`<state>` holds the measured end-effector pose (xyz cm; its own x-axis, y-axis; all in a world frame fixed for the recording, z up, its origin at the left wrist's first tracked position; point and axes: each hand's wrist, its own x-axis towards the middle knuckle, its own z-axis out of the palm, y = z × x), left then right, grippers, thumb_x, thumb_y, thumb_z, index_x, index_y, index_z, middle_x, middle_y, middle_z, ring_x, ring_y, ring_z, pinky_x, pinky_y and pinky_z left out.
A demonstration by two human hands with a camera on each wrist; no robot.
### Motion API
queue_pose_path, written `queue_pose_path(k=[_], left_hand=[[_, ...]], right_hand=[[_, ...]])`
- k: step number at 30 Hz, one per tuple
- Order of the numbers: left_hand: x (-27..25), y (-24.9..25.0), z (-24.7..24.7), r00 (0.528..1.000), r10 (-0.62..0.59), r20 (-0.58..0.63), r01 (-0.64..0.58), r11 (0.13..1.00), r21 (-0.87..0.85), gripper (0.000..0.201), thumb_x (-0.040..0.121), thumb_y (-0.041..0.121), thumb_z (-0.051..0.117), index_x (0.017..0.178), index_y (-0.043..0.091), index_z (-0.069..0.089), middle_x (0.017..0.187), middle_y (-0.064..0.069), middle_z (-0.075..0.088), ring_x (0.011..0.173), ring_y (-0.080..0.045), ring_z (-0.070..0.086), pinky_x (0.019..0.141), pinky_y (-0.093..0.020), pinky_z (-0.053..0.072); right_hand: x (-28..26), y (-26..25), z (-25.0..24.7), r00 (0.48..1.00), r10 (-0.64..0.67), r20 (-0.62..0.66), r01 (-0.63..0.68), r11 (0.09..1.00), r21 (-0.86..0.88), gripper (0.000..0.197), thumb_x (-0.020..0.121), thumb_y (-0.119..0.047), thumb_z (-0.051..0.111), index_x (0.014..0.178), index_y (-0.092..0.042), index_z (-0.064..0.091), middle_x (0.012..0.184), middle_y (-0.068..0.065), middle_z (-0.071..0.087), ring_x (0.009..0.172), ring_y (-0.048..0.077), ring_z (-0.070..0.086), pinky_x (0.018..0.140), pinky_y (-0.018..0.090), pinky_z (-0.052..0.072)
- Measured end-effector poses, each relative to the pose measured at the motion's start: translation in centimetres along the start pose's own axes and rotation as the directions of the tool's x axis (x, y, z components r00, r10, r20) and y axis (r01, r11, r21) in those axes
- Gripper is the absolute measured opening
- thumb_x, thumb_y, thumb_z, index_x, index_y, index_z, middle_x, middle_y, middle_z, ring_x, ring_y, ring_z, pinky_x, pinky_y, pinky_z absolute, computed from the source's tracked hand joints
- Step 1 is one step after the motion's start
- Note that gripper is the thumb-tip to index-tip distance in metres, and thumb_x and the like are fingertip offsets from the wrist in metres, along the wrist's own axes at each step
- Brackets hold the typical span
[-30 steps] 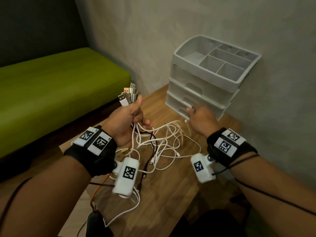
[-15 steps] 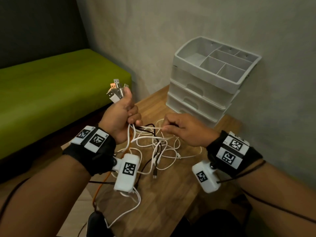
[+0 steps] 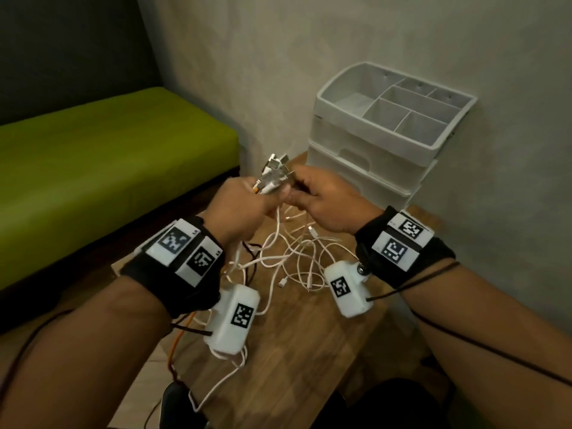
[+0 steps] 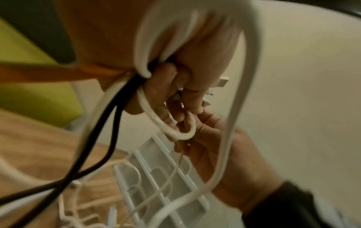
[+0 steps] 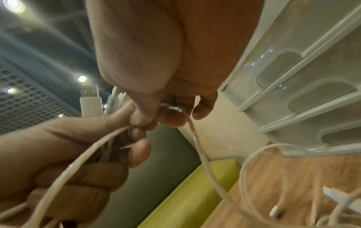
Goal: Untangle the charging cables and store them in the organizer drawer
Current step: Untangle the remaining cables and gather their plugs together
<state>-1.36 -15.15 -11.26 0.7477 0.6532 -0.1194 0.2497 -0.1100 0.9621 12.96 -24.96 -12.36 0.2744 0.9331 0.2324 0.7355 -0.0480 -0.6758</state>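
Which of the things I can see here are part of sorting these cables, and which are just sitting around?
Part of the job:
- bundle of USB plugs, gripped in the left hand
- thin white cable, pinched by the right hand
- tangled cables on the wooden table
- white drawer organizer, drawers closed

Just lying about:
- green bench cushion
- grey wall

Right hand [image 3: 325, 205] moved from the organizer [image 3: 387, 140] drawers at frame right, pinched a white cable mid-tangle, then rose to frame centre and met the left hand [image 3: 244, 209], which shifted right and tipped its held bundle of USB plugs [image 3: 275, 174] toward it.
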Motion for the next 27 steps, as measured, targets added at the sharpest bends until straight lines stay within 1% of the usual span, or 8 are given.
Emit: queue_pose_path(k=[2, 5, 9, 15, 18, 21, 24, 27], left_hand=[[-0.1, 0.1, -0.2, 0.996, -0.061, 0.066, 0.07, 0.986, -0.152, 0.012, 0.081, 0.016, 0.075, 0.079, 0.009, 0.065, 0.062, -0.009, 0.066, 0.034, -0.006, 0.029, 0.036, -0.016, 0.023], [-0.3, 0.1, -0.8, 0.993, -0.057, 0.103, 0.08, 0.97, -0.23, 0.032, 0.071, -0.007, 0.074, 0.065, 0.013, 0.05, 0.047, 0.002, 0.051, 0.033, -0.005, 0.031, 0.035, -0.015, 0.023], [-0.3, 0.2, -2.6, 0.997, -0.019, 0.071, 0.036, 0.97, -0.24, 0.032, 0.069, -0.009, 0.07, 0.081, 0.012, 0.05, 0.067, -0.017, 0.058, 0.038, -0.01, 0.029, 0.037, -0.017, 0.02], [-1.4, -1.5, -3.6, 0.985, -0.093, 0.146, 0.074, 0.989, 0.129, 0.024, 0.073, -0.006, 0.076, 0.084, 0.012, 0.065, 0.052, 0.004, 0.058, 0.033, -0.004, 0.035, 0.037, -0.015, 0.024], [-0.8, -2.3, -3.2, 0.995, -0.102, 0.007, 0.101, 0.994, 0.04, 0.025, 0.073, 0.015, 0.083, 0.095, 0.013, 0.07, 0.048, 0.008, 0.05, 0.033, -0.005, 0.029, 0.039, -0.018, 0.023], [-0.1, -1.2, -2.8, 0.989, -0.026, -0.147, 0.009, 0.993, -0.117, 0.015, 0.079, 0.022, 0.078, 0.085, 0.012, 0.068, 0.059, -0.002, 0.057, 0.035, -0.007, 0.033, 0.041, -0.022, 0.026], [0.4, 0.3, -2.5, 0.929, 0.171, -0.327, -0.111, 0.974, 0.195, 0.025, 0.073, 0.032, 0.082, 0.079, 0.017, 0.063, 0.076, -0.005, 0.069, 0.062, -0.011, 0.066, 0.055, -0.026, 0.05], [0.4, 1.0, -3.1, 0.862, 0.279, -0.422, -0.124, 0.925, 0.359, 0.034, 0.064, 0.04, 0.084, 0.081, 0.021, 0.063, 0.086, -0.007, 0.073, 0.08, -0.028, 0.069, 0.071, -0.043, 0.056]], right_hand=[[0.1, -0.2, 0.0, 1.0, 0.0, 0.014, -0.001, 1.0, 0.021, 0.013, 0.092, -0.019, 0.062, 0.096, -0.006, 0.061, 0.081, 0.006, 0.063, 0.07, 0.013, 0.057, 0.065, 0.032, 0.048], [-0.5, 0.5, 0.4, 0.994, 0.086, 0.061, -0.095, 0.983, 0.159, 0.01, 0.094, -0.01, 0.06, 0.095, 0.001, 0.06, 0.072, 0.005, 0.059, 0.059, 0.007, 0.054, 0.058, 0.022, 0.045], [-1.6, 3.5, 0.2, 0.966, 0.252, 0.064, -0.26, 0.931, 0.256, 0.009, 0.094, -0.007, 0.058, 0.086, -0.004, 0.056, 0.062, 0.005, 0.055, 0.049, 0.003, 0.052, 0.052, 0.016, 0.041], [-2.0, 5.2, -1.7, 0.932, 0.319, -0.17, -0.245, 0.903, 0.352, 0.007, 0.083, -0.006, 0.072, 0.08, -0.006, 0.066, 0.06, -0.001, 0.064, 0.057, 0.011, 0.059, 0.057, 0.024, 0.049], [-1.2, 3.8, -1.8, 0.964, 0.259, -0.056, -0.247, 0.954, 0.168, 0.01, 0.075, -0.012, 0.08, 0.074, -0.01, 0.07, 0.07, 0.005, 0.069, 0.068, 0.022, 0.064, 0.071, 0.033, 0.053], [-0.7, 2.5, -1.1, 0.976, 0.212, 0.043, -0.212, 0.977, 0.011, 0.012, 0.071, -0.016, 0.083, 0.069, -0.018, 0.072, 0.072, 0.0, 0.07, 0.067, 0.011, 0.063, 0.073, 0.027, 0.051], [-0.2, 1.6, -0.7, 0.984, 0.151, 0.094, -0.141, 0.984, -0.105, 0.011, 0.073, -0.015, 0.082, 0.076, -0.009, 0.073, 0.078, 0.004, 0.072, 0.07, 0.013, 0.064, 0.07, 0.021, 0.048], [0.2, 1.7, -1.3, 0.984, 0.153, 0.092, -0.135, 0.974, -0.183, 0.01, 0.074, -0.014, 0.081, 0.078, -0.01, 0.073, 0.079, 0.001, 0.07, 0.071, 0.013, 0.064, 0.07, 0.025, 0.05]])
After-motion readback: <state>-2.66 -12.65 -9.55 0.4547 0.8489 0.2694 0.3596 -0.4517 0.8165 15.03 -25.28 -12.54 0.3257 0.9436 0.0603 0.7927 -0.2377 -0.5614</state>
